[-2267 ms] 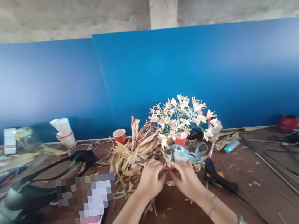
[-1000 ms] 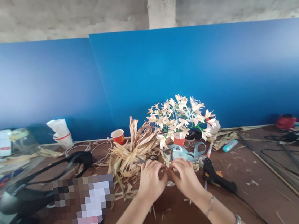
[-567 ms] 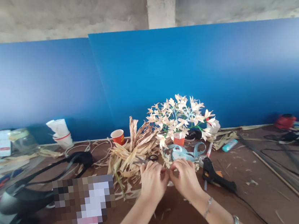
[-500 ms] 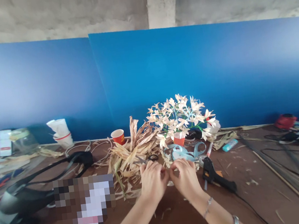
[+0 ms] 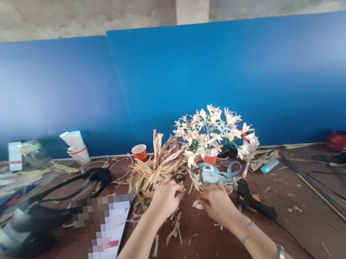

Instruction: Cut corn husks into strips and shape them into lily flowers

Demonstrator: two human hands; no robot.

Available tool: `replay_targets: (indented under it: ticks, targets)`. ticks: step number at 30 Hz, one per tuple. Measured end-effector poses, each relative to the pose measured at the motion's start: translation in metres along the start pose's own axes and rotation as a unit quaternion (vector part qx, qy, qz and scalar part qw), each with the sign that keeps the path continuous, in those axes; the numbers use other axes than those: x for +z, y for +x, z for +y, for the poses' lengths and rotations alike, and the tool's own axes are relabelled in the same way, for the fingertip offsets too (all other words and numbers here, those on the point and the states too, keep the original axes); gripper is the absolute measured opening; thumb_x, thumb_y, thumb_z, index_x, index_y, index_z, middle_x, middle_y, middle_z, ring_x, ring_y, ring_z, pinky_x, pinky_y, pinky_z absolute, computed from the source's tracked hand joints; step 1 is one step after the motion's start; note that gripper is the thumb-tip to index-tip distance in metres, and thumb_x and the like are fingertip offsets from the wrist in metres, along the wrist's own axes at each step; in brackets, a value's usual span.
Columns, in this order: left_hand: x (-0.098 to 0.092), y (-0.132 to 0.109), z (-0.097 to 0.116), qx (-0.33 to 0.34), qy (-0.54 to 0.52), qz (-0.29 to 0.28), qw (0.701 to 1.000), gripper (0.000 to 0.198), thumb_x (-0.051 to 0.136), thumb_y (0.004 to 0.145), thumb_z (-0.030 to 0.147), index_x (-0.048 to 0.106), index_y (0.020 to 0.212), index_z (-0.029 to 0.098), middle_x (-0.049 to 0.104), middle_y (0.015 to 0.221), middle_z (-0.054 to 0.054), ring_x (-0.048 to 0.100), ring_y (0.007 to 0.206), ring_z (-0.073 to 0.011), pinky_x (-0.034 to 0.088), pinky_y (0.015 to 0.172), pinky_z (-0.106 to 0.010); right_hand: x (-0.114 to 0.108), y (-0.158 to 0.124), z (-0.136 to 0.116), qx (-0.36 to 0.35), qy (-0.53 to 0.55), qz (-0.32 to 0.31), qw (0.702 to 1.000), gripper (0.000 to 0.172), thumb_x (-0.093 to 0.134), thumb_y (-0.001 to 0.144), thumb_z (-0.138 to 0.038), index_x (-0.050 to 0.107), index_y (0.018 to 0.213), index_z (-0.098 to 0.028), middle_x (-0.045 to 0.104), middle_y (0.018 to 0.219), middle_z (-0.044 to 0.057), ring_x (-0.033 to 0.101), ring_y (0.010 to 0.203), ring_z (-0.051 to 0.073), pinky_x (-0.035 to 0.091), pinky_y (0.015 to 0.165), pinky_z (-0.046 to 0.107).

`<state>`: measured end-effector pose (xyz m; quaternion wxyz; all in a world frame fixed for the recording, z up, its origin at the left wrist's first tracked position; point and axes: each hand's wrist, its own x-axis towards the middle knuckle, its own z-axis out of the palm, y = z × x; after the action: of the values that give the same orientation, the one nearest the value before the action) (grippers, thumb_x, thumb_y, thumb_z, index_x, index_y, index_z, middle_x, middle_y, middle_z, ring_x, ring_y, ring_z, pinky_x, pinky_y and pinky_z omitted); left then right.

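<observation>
My left hand [image 5: 167, 199] hovers at the near edge of a heap of dry corn husks [image 5: 155, 165], its fingers curled in. Whatever it may hold is hidden. Just beyond it lie the dark handles of scissors [image 5: 179, 177]. My right hand [image 5: 217, 201] is closed, fingertips beside a small pale piece of husk [image 5: 197, 204]; I cannot tell whether they touch it. Behind that hand is a roll of light blue ribbon [image 5: 211, 174]. A bunch of cream husk flowers [image 5: 212, 131] stands in a red paper cup [image 5: 210, 157]. A black glue gun [image 5: 253, 203] lies right of my right hand.
A phone [image 5: 110, 238] and a grey-black headset [image 5: 24, 231] lie at left. Another red paper cup [image 5: 139, 153], white cups [image 5: 77, 151] and a glass jar [image 5: 35, 154] stand along the blue partition [image 5: 215, 65]. The glue gun's cord [image 5: 292, 239] runs to the front.
My hands, which were together fingertip to fingertip, have moved apart, the left one to the left and the right one slightly right. The view has shifted slightly.
</observation>
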<state>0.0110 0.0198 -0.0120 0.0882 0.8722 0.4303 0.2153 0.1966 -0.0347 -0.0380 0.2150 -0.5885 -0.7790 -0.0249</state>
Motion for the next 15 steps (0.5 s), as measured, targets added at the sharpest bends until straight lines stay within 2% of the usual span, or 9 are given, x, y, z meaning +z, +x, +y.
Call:
replay_targets:
  ticks: [5,10,15]
  targets:
    - [-0.006,-0.008,0.005,0.035,0.004,-0.08,0.996,0.016,0.055,0.066,0.011,0.068,0.064,0.02,0.063,0.075,-0.007,0.054,0.084,-0.0232,0.038,0.077,-0.032,-0.001,0.0,-0.001,0.008,-0.005,0.033,0.999,0.018,0.053,0.078,-0.013,0.066,0.074,-0.023,0.064,0.076,0.003,0.055,0.079,0.018,0.026,0.074,0.032]
    - [-0.009,-0.015,0.007,0.005,0.012,-0.115,0.993,0.006,0.062,0.059,0.016,0.064,0.062,0.021,0.061,0.082,-0.008,0.053,0.09,-0.0277,0.038,0.082,-0.036,-0.003,0.001,0.0,0.028,0.015,0.058,0.998,0.017,0.05,0.08,-0.013,0.065,0.076,-0.022,0.065,0.078,0.002,0.055,0.081,0.017,0.027,0.074,0.031]
    - [-0.004,-0.016,0.005,0.004,-0.005,-0.13,0.991,0.011,0.055,0.061,0.011,0.06,0.058,0.02,0.059,0.082,-0.007,0.053,0.092,-0.0262,0.039,0.083,-0.034,-0.006,0.002,0.0,0.041,0.033,0.07,0.996,0.017,0.05,0.08,-0.014,0.065,0.077,-0.021,0.065,0.079,0.001,0.055,0.081,0.017,0.026,0.073,0.03]
